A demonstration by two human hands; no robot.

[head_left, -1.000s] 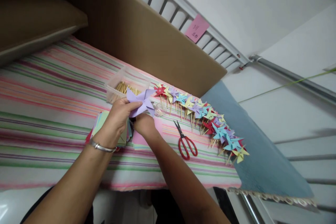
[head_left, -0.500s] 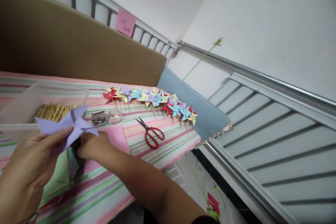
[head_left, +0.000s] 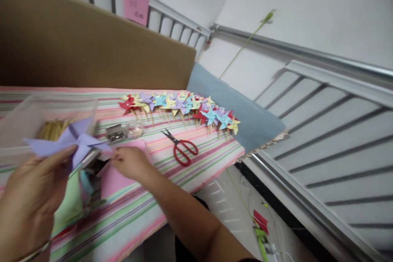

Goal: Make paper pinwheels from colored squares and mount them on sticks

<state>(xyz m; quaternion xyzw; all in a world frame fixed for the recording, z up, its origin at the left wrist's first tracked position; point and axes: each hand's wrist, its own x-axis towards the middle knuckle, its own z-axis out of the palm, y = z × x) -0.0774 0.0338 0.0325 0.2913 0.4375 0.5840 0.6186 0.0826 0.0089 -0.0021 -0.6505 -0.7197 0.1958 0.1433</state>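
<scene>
The right hand (head_left: 130, 163) has shifted beside one tip of the purple pinwheel (head_left: 81, 141), fingers curled, around what I cannot tell, so apparently the left hand (head_left: 38, 190) alone pinches it before the clear box (head_left: 27, 110).

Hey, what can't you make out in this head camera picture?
In the head view:
Pink paper note: handwriting too blurred to read.
Thin tan sticks: partly hidden by the purple paper pinwheel.
Clear plastic box: left end cut off by the picture's edge.
Left hand: some fingers hidden behind the pinwheel.
Right hand: fingertips too blurred to show whether they pinch anything.
</scene>
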